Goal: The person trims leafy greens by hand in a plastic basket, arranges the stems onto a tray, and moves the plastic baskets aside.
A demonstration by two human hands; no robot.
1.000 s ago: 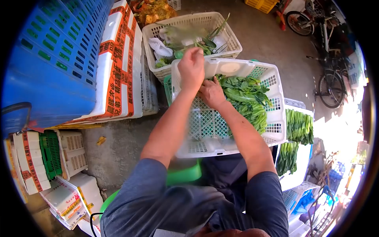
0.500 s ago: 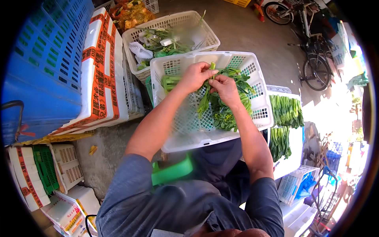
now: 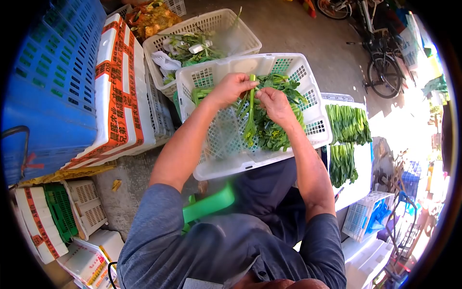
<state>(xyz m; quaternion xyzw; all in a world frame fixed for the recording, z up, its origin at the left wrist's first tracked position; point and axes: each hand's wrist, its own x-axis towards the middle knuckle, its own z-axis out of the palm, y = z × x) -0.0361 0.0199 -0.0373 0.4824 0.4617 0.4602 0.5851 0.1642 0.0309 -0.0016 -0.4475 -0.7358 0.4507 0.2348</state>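
My left hand (image 3: 235, 88) pinches the upper stem of a green leafy stalk (image 3: 250, 115), which hangs leaves down over a white perforated crate (image 3: 216, 166). Close beside it, my right hand (image 3: 275, 106) has its fingers closed at the same stalk, near the top. Under and behind my right hand lies a heap of leafy greens (image 3: 274, 132) in the crate's right half. Some more green stems (image 3: 199, 95) lie at the crate's left side, partly behind my left wrist.
Behind is a cream crate (image 3: 245, 36) of trimmings and white netting. Blue crates (image 3: 53, 86) and foam boxes (image 3: 120, 86) stand at left. Bundled greens (image 3: 347, 123) lie on a white box at right. Bicycles (image 3: 385, 72) stand at back right; a green plastic object (image 3: 209, 202) is below.
My left hand, raised with its fingers closed a second ago, has come down to the stalk. My right hand has risen from the heap to meet it. The stalk now hangs between them.
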